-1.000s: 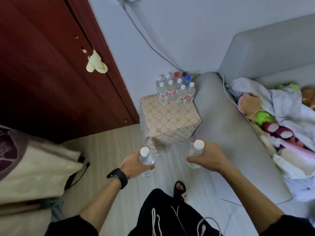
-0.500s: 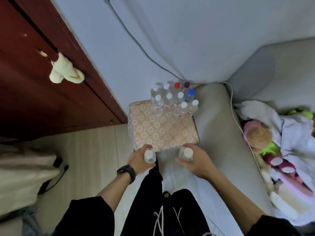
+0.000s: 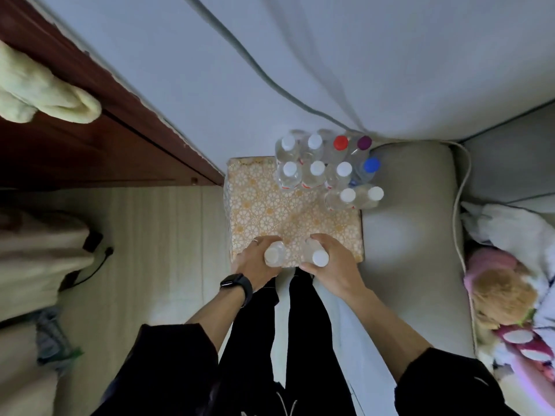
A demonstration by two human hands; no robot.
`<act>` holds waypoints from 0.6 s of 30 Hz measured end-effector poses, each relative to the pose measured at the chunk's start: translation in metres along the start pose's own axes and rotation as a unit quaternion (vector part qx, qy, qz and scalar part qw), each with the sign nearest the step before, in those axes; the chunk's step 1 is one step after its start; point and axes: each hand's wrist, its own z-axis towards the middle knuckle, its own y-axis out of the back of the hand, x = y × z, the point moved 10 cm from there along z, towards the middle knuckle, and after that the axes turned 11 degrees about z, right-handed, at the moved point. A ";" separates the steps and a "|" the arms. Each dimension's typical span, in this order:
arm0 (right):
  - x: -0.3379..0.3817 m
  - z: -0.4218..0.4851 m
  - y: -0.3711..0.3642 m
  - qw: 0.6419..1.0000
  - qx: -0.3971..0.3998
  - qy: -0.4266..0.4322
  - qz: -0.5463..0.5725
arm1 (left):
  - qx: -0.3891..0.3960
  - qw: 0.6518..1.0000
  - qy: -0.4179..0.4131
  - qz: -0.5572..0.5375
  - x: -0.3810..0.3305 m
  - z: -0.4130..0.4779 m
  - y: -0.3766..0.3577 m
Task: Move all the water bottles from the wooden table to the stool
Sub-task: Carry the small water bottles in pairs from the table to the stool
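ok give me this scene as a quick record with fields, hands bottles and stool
left grip: holds left bottle, white cap, upright
right grip: holds right bottle, white cap, upright
position: both bottles over the stool's near edge; cannot tell whether they are set down
stool: patterned top, middle bare
cluster: at least ten bottles standing at the stool's far right corner
cluster caps: seven white, one red, one purple, one blue
sofa arm: against the stool's right side
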 end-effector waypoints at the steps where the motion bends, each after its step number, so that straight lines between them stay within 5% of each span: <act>1: -0.004 0.009 0.000 1.000 0.004 0.004 -0.007 | 0.000 1.000 0.003 -0.002 -0.002 0.004 -0.004; 18: -0.025 0.048 0.002 0.989 0.064 0.072 -0.111 | 0.002 0.999 0.018 0.051 -0.032 0.017 -0.002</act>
